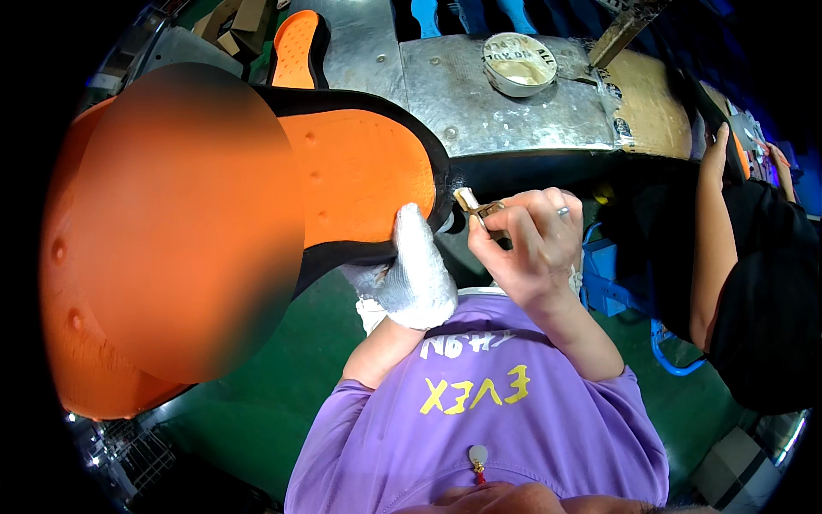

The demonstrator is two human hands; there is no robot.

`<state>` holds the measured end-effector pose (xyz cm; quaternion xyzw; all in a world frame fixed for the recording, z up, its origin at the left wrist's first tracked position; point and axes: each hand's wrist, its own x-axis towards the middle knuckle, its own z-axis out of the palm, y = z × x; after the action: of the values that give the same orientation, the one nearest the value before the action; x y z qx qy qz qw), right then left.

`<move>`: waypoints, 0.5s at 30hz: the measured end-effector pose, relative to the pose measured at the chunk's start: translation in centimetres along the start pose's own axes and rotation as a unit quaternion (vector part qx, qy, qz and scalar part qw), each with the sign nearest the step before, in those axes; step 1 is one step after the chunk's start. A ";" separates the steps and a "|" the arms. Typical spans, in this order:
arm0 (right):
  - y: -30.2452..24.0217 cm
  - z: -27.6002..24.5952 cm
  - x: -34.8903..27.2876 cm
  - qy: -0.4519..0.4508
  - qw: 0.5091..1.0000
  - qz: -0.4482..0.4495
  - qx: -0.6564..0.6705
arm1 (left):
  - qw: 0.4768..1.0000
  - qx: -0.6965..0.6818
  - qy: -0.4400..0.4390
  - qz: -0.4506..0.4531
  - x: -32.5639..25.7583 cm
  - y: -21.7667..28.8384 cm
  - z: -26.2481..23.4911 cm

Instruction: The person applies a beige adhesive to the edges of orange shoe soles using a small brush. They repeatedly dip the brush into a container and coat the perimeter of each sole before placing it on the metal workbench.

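Observation:
A shoe sole [368, 167], orange inside with a black rim, fills the left side and reaches toward the middle. My left hand [417, 274], in a whitish stained glove, grips its near end with the thumb on the orange face; the other fingers are hidden beneath. Just beyond that end, my right hand [533, 238] is bare, with a ring on one finger. It pinches a small brush [467, 202] with pale bristles and a metal part. The brush tip points at the black rim; whether it touches, I cannot tell. A blurred oval hides much of the sole.
A metal bench [505, 124] runs along the far side, bearing a white bowl [520, 87] of pale paste and another orange sole [297, 51]. Blue strips [469, 17] lie behind. At right, a co-worker's arm [715, 240] holds a sole near a blue frame [610, 278].

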<state>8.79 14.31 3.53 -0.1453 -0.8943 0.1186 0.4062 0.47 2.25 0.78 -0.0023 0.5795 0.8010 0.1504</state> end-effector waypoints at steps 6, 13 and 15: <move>0.3 -0.8 0.0 -0.005 1.000 -0.011 -0.008 | 1.000 0.008 0.006 0.007 0.1 0.0 0.0; 1.4 -0.2 -0.9 0.013 1.000 0.011 -0.007 | 1.000 0.019 0.008 0.004 0.3 -0.6 -0.3; 2.8 -0.1 -1.6 0.021 0.999 0.033 -0.003 | 1.000 0.024 -0.003 -0.013 0.3 -0.9 -0.4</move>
<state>10.29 16.34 1.55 -0.1787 -0.8805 0.1259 0.4207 0.29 2.20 -0.23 -0.0036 0.5980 0.7847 0.1631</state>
